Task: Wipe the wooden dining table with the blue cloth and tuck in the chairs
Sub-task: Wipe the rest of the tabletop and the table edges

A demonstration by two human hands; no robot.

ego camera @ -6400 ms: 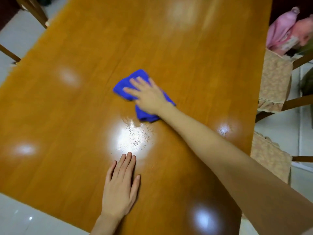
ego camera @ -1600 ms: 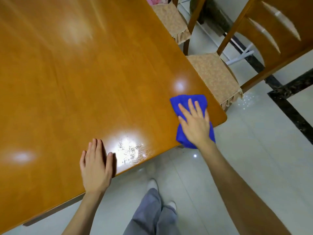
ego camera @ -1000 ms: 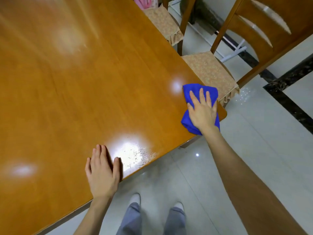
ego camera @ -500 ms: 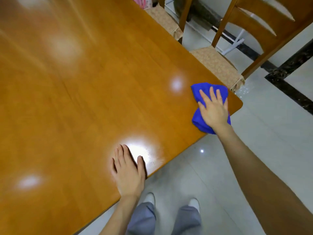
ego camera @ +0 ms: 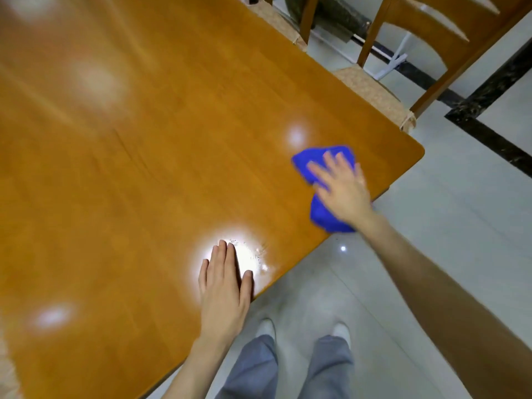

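Observation:
The glossy wooden dining table (ego camera: 144,154) fills the left and middle of the head view. My right hand (ego camera: 342,188) presses flat on the crumpled blue cloth (ego camera: 319,168) near the table's right corner, by its near edge; the hand looks motion-blurred. Part of the cloth hangs over the edge below my wrist. My left hand (ego camera: 224,286) lies flat and bare on the table at the near edge, fingers together, beside a bright light reflection. A wooden chair (ego camera: 431,33) with a beige cushioned seat (ego camera: 371,90) stands at the table's right side, its seat partly under the top.
A second cushioned chair seat (ego camera: 276,21) shows at the top past the table's right edge. Pale floor tiles (ego camera: 460,226) with a black border strip (ego camera: 489,139) lie to the right. My legs and feet (ego camera: 288,355) stand at the near edge.
My right hand has slid the blue cloth leftward, away from the table corner. My left hand stays flat at the near edge.

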